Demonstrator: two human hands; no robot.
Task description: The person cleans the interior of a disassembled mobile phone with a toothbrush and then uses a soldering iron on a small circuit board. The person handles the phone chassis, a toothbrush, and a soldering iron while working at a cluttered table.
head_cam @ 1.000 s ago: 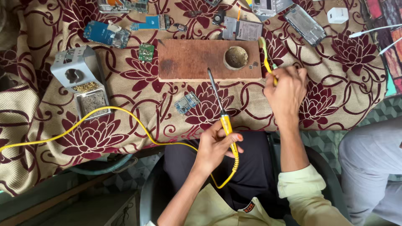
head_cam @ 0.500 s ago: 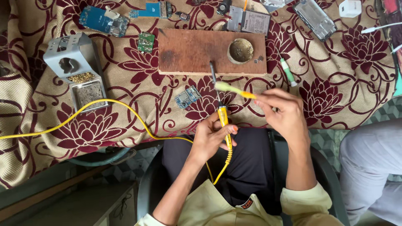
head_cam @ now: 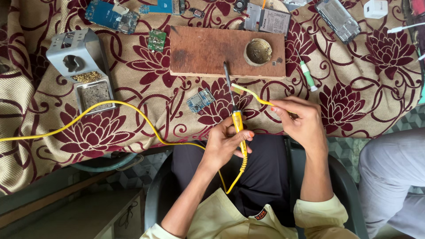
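The soldering iron (head_cam: 234, 106) sits upright over the flowered tablecloth (head_cam: 133, 128), its yellow handle gripped in the left hand (head_cam: 226, 144), fingers wrapped closed around it. Its dark tip points away from the person and reaches the near edge of the wooden board (head_cam: 208, 51). A yellow cord (head_cam: 110, 106) runs from the handle's base, loops below the hand and trails off to the left across the cloth.

The right hand (head_cam: 303, 121) holds a yellow toothbrush (head_cam: 250, 93), fingers pinched shut on its handle. The brush head lies against the iron's shaft just above the yellow grip.

A small blue circuit board (head_cam: 200, 100) lies on the cloth just left of the iron. A round tin (head_cam: 258, 51) rests on the right part of the wooden board. A green-and-white screwdriver (head_cam: 307, 76) lies right of the board. A grey metal iron stand (head_cam: 82, 66) with a tray is at far left. More circuit boards (head_cam: 110, 14) lie along the far edge. Another person's grey trouser leg (head_cam: 392, 177) shows at lower right.
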